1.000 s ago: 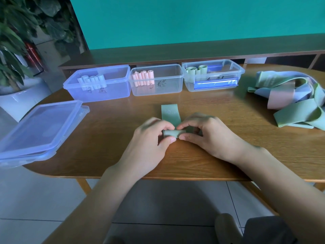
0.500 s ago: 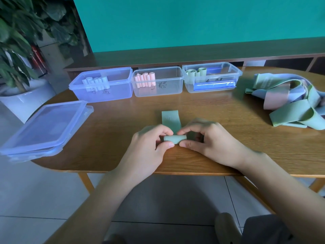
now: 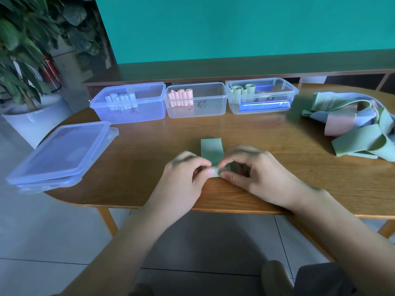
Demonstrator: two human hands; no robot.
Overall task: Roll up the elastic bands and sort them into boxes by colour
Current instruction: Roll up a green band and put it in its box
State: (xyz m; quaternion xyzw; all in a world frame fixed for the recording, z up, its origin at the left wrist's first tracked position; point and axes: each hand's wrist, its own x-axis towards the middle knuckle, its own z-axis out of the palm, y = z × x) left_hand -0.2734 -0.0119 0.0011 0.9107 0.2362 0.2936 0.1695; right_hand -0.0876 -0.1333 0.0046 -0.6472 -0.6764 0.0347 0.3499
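Pinching a green band [image 3: 211, 147] at its rolled end, both grips: left hand [image 3: 183, 178] with thumb and forefinger curled tight on the left end of the small roll, right hand [image 3: 256, 176] likewise curled on the right end, fingertips nearly meeting over the middle. Roll lying on the worktop [image 3: 149, 150] near the front edge, with a short flat tail of the same band stretching away toward the boxes, not yet wound in.

Step in hand, by the look of it: rolling, well along but unfinished. Next move calls for turning the roll forward over the remaining tail while keeping pressure even at both ends, so the coil stays tight and square; then holding it closed on the lift, since elastic of this kind will likely spring loose if released early.

Further out, three open boxes in a row along the back of the worktop: blue-tinted box [image 3: 128, 103] at left with pale rolls standing inside, middle box [image 3: 196, 101] with pink rolls, right-hand box [image 3: 261, 95] with green rolls, so presumably the destination. Off to the right, a loose heap of unrolled bands [image 3: 352, 129] in green, pink and lilac, plenty left to do. At far left, stacked lids [image 3: 62, 154] lying flat near the worktop edge. Beyond, a potted plant [image 3: 23, 50].
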